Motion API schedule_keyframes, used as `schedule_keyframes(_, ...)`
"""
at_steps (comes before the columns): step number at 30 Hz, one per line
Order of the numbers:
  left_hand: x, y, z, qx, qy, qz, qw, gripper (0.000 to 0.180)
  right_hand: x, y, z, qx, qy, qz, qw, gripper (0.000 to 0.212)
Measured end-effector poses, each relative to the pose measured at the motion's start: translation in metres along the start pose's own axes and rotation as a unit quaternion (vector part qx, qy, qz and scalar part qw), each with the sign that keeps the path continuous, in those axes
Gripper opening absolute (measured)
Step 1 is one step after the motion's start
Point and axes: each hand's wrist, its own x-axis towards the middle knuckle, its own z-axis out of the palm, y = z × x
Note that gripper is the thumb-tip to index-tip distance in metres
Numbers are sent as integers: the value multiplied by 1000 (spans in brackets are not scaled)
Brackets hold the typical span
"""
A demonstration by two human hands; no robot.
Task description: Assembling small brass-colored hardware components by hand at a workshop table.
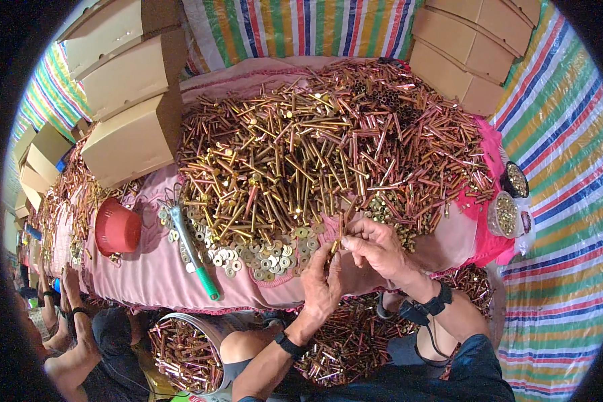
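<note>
Over the front edge of a pink-clothed table (pixel 120 285), my two hands meet close together. My right hand (pixel 380 249) pinches a thin copper-coloured bolt (pixel 342 224) that stands nearly upright. With thumb and forefinger closed, my left hand (pixel 322 285) grips the lower brassy end of what looks like the same bolt; the fingers partly hide it. Just left of the fingers lie many flat washers (pixel 268 258). Behind them rises a large heap of brass-coloured bolts (pixel 268 174), and copper-coloured metal sleeves (pixel 442 144) pile up to the right. Small nuts (pixel 380 209) lie near my right hand.
A green-handled metal tool (pixel 193 251) and a red plastic bowl (pixel 117 228) are at left. Cardboard boxes (pixel 130 144) stack behind. Tubs of small parts (pixel 504 216) sit at right. Below is a full bucket (pixel 187 355). Another person's arm (pixel 77 328) shows at far left.
</note>
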Motion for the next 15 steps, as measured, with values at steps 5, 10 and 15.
schedule_keyframes(5, 1, 11, 4, -4, -19, -8, 1000, 27, -2, 4, -5, 140, 26, -27, 989, 21)
schedule_keyframes(10, 0, 8, 10, 0, -18, -14, 1000, 28, -5, 9, -3, 235, -3, 10, 972, 21)
schedule_keyframes(15, 3, 10, 12, 3, -19, 14, 1000, 29, -11, 4, -10, -27, -10, -10, 1000, 25)
